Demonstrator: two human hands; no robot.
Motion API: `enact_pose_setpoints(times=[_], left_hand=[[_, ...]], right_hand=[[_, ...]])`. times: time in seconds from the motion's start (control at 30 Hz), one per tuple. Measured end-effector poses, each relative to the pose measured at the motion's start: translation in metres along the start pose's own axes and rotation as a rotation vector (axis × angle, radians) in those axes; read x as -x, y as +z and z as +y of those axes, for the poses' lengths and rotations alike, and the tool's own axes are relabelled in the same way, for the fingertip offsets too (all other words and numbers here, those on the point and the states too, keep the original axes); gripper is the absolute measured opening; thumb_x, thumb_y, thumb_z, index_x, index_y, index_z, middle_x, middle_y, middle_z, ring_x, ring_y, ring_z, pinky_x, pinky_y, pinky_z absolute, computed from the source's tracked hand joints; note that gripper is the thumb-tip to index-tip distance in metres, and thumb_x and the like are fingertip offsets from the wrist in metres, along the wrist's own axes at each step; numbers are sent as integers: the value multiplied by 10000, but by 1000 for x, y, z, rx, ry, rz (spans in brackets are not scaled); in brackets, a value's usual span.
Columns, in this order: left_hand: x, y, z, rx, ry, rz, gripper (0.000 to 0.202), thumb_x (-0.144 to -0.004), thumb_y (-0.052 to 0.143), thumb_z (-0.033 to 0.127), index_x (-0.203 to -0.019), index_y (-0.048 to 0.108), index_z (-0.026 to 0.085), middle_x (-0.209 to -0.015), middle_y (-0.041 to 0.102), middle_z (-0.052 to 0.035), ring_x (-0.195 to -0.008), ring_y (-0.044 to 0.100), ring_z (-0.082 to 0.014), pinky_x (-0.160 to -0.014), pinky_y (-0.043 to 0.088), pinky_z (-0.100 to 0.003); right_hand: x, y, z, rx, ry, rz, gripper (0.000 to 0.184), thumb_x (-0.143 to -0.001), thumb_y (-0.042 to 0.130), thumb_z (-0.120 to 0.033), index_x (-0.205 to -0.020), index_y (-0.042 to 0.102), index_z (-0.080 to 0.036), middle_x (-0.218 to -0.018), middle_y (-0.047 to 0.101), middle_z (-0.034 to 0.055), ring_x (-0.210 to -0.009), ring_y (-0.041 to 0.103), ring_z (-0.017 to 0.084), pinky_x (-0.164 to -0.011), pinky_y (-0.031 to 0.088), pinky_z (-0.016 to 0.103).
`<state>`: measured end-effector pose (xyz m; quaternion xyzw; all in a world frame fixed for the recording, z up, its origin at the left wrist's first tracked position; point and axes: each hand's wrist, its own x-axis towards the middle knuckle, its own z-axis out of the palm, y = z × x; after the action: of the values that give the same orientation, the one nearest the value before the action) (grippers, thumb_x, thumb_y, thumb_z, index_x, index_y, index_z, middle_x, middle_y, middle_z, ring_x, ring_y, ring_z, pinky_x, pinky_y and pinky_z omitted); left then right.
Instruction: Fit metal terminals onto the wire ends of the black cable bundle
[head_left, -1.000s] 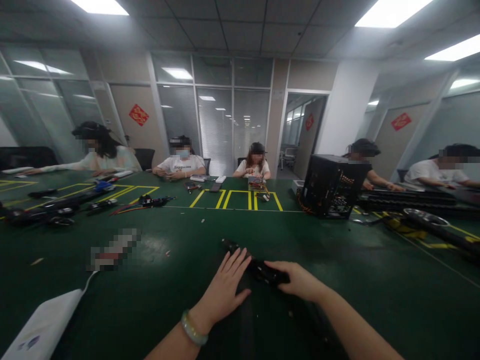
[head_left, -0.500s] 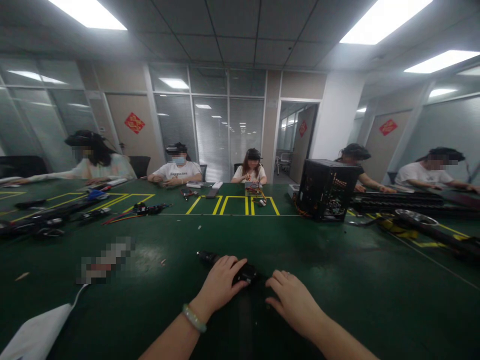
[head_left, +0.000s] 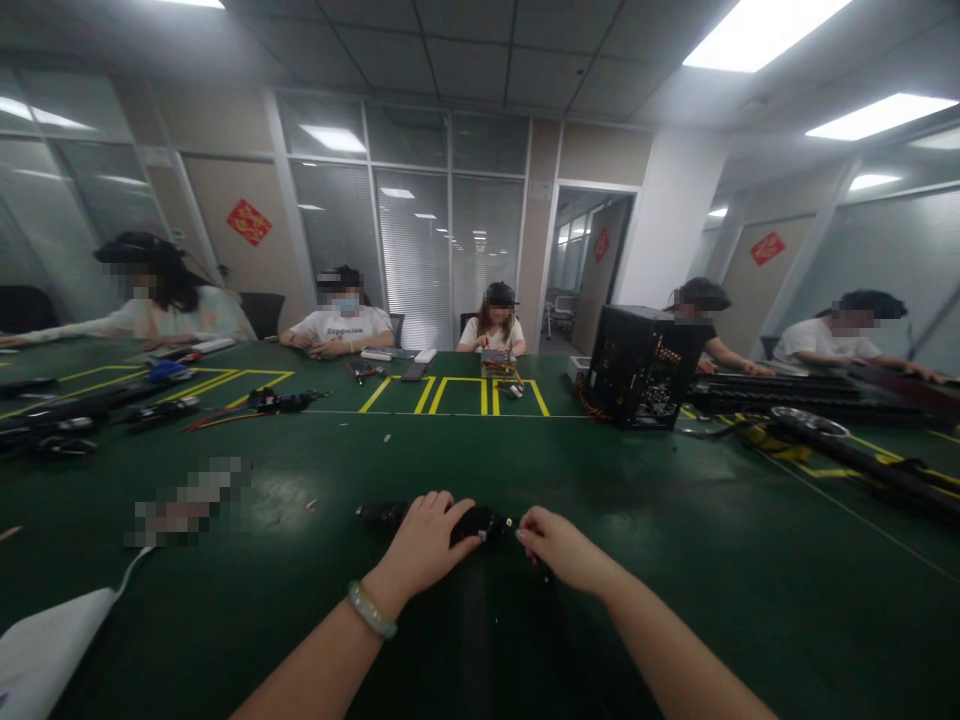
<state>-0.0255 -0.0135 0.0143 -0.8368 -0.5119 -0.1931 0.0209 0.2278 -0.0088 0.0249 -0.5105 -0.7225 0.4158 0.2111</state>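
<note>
A long black tool-like part (head_left: 472, 522) lies crosswise on the green table (head_left: 675, 560) just in front of me. My left hand (head_left: 424, 545), with a pale green bracelet on the wrist, is curled over the part's middle and holds it down. My right hand (head_left: 559, 548) pinches at the part's right tip, where a small metal end shows. The part's left end sticks out past my left hand.
A black open-frame computer case (head_left: 637, 368) stands right of centre. Yellow floor-tape boxes (head_left: 457, 395) mark the far table. Black parts and cables (head_left: 90, 420) lie at the left, long black parts (head_left: 847, 450) at the right. A white pouch (head_left: 45, 650) sits near left. Several people sit around the far edge.
My left hand went from lying flat beside the part to curling over it. The part turned crosswise, and my right hand slid off its body to its right tip.
</note>
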Motion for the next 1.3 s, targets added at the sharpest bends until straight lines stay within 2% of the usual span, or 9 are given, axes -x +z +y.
enact_pose_setpoints(times=[0.17,0.27,0.37,0.5,0.67,0.8,0.93,1.03,1.3], left_hand=[[3,1,-1,-17,-61,3,417,-838,567,455,-1203,558,255,-1067,555,-76,-998,529,-268,-894,385,-411],[-1,4,2,-7,-47,19,475,-808,609,459,-1221,540,236,-1238,516,-96,-1120,495,-294,-968,358,-440],[-11,8,8,44,21,12,549,-823,611,458,-1308,468,243,-1362,462,-86,-1226,439,-291,-1038,322,-450],[-28,14,19,100,58,-38,443,-832,617,347,-1245,509,229,-1212,578,-69,-1131,519,-254,-1016,364,-418],[-40,22,31,85,92,-71,166,-863,556,221,-1027,587,220,-1025,615,-40,-956,572,-212,-865,433,-353],[-36,22,30,90,99,-61,158,-869,570,206,-1026,566,223,-1004,607,-21,-929,568,-196,-837,431,-328],[-29,19,26,108,114,-78,154,-879,581,226,-1032,557,231,-1023,605,-14,-938,567,-189,-852,424,-323],[-27,20,27,83,112,-83,142,-891,564,222,-1033,555,223,-1022,603,-27,-947,569,-197,-863,419,-333],[-32,24,37,-25,57,-78,103,-915,568,275,-999,541,220,-979,602,-33,-927,569,-211,-831,409,-336]], right_hand=[[-36,4,4,-97,-10,-14,101,-890,570,-257,-928,557,-164,-709,611,-20,-643,614,130,-570,440,214],[-42,6,13,-171,-9,-4,108,-886,573,-277,-915,540,-178,-721,610,-28,-610,636,125,-501,432,195],[-41,4,27,-232,7,83,112,-903,534,-298,-913,509,-189,-762,609,-27,-605,642,116,-481,435,186],[-39,-7,42,-254,55,196,128,-922,492,-308,-911,515,-182,-765,614,-18,-579,626,109,-471,433,187],[-33,-13,39,-216,76,213,123,-873,584,-301,-864,586,-178,-709,630,-28,-546,598,104,-474,415,184],[-29,-2,30,-90,35,200,130,-871,594,-311,-904,634,-191,-779,659,-14,-626,615,123,-545,455,208],[-31,6,26,121,-64,245,92,-871,582,-260,-890,661,-218,-847,664,-6,-691,616,143,-594,459,232],[-36,3,24,234,-121,268,100,-874,565,-222,-842,658,-208,-848,659,4,-718,614,151,-633,455,243],[-37,-4,21,316,-197,320,105,-877,552,-177,-829,639,-211,-889,640,9,-845,600,166,-758,432,261]])
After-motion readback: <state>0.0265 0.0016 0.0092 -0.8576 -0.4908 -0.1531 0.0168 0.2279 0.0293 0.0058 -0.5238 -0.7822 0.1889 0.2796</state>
